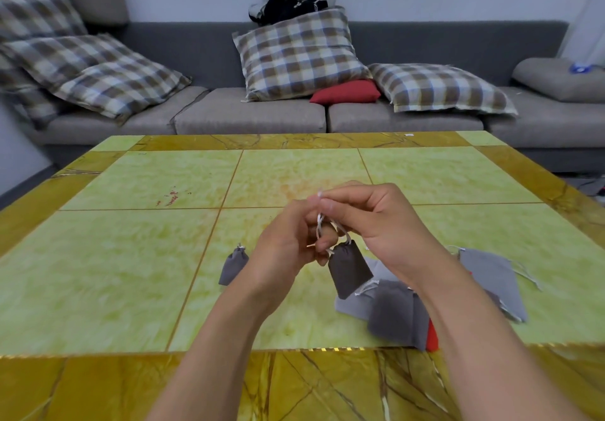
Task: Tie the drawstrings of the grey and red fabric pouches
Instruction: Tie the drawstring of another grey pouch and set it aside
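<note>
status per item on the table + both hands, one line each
left hand: pinches the white drawstring
right hand: pinches the drawstring, held up
drawstring: looped between both hands
held grey pouch: hangs from the drawstring, mouth cinched
grey pouch at left: on the table, mouth cinched
pouch pile: lying flat, loose strings
red pouch: mostly hidden under the pile

The red pouch [432,337] shows only as a sliver behind the right forearm [458,322] and a grey pouch. That forearm also covers the middle of the heap of grey pouches [393,309], so how many lie there cannot be counted. The drawstring [320,221] is mostly buried between the fingers of both hands; whether a knot has formed cannot be told. The picture's bottom edge cuts off both arms and the near part of the surface [98,388].
</note>
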{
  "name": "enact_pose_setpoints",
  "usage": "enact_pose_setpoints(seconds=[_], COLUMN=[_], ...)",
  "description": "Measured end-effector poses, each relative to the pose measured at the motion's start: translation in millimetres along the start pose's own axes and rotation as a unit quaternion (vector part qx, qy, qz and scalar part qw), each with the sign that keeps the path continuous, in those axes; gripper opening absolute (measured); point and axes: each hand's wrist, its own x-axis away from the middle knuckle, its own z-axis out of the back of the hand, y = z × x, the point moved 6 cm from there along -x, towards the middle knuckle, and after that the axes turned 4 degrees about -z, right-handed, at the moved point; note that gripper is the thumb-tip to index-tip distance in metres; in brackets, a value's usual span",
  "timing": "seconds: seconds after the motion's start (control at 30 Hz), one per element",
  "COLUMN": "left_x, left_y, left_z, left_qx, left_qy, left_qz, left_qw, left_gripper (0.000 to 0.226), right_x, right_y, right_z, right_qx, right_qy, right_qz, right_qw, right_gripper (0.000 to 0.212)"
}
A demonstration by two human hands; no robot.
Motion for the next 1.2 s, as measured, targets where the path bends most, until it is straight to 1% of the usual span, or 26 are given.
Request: enact_pose_setpoints(seconds=[0.07,0.13,0.17,0.3,0.37,0.43,0.53,0.57,0.63,0.67,0.7,0.77,0.8,0.9,1.0,1.1,1.2], left_x=[0,1,2,1,-1,-2,-1,0,2,3,4,5,6,7,7,9,9], left_y=[1,2,1,-4,-7,-5,1,1,2,2,2,4,4,4,7,10,9], left_z=[2,0,0,1,7,15,25,27,29,29,30,31,31,32,32,31,30], left_qx=[-0.088,-0.116,-0.112,-0.106,-0.105,-0.115,-0.099,-0.089,-0.064,-0.053,-0.046,-0.044,-0.046,-0.053,-0.051,-0.042,-0.058], left_qy=[-0.001,-0.006,-0.005,0.021,0.052,0.091,0.138,0.148,0.16,0.164,0.167,0.172,0.177,0.19,0.199,0.212,0.227], left_qz=[-0.029,-0.044,-0.041,-0.019,-0.012,-0.02,-0.047,-0.049,-0.042,-0.039,-0.039,-0.04,-0.039,-0.033,-0.044,-0.064,-0.075], left_qw=[0.996,0.992,0.993,0.994,0.993,0.989,0.984,0.984,0.984,0.984,0.984,0.983,0.982,0.98,0.978,0.974,0.969], left_gripper=[0.048,0.052,0.051,0.043,0.04,0.039,0.038,0.034,0.017,0.01,0.007,0.005,0.004,0.004,0.005,0.007,0.007], right_x=[2,4,4,2,1,1,3,3,3,2,2,4,5,6,7,8,6], right_y=[0,-2,-3,-6,-6,-5,-3,-1,2,3,4,5,6,11,14,14,13], right_z=[-1,-1,1,13,20,26,22,19,13,10,7,3,2,2,2,1,0], right_qx=[-0.004,-0.007,0.001,0.054,0.107,0.123,0.113,0.113,0.129,0.121,0.09,0.021,0.009,0.007,-0.009,-0.009,0.031], right_qy=[-0.023,-0.05,-0.049,0.004,0.034,0.053,0.027,0.015,0.003,-0.006,-0.018,-0.036,-0.036,-0.031,-0.039,-0.049,-0.036], right_qz=[-0.017,-0.028,-0.025,0.001,0.005,-0.003,-0.029,-0.035,-0.044,-0.049,-0.055,-0.068,-0.077,-0.108,-0.132,-0.132,-0.115], right_qw=[1.0,0.998,0.998,0.999,0.994,0.991,0.993,0.993,0.991,0.991,0.994,0.997,0.996,0.994,0.99,0.99,0.992], right_gripper=[0.018,0.02,0.019,0.01,0.007,0.004,0.006,0.007,0.007,0.006,0.005,0.003,0.003,0.008,0.01,0.01,0.01])
